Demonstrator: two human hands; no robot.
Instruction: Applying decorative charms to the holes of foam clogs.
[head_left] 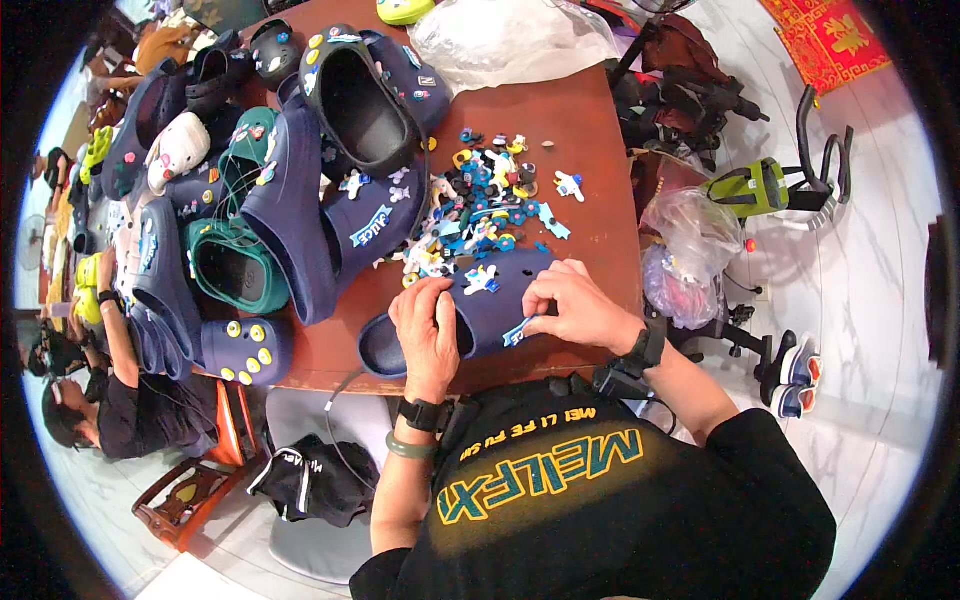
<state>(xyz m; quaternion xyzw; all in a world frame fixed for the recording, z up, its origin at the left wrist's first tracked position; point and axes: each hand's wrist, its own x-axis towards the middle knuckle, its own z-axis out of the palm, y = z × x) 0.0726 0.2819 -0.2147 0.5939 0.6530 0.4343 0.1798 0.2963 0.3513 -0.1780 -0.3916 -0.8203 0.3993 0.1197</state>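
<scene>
In front of me at the table's near edge lies a navy foam clog, its heel to the left and its toe to the right. My left hand is closed over the clog's opening and steadies it. Between the fingertips of my right hand is a blue-and-white name-shaped shoe charm, pressed against the clog's upper. A white character charm sits on the clog between my hands. Just beyond it spreads a heap of loose small charms, mostly blue, white, black and yellow.
Left of the heap, navy, green and black clogs are piled high. A clear plastic bag lies at the far edge of the brown table. A co-worker sits at the left. A grey chair stands near my left arm.
</scene>
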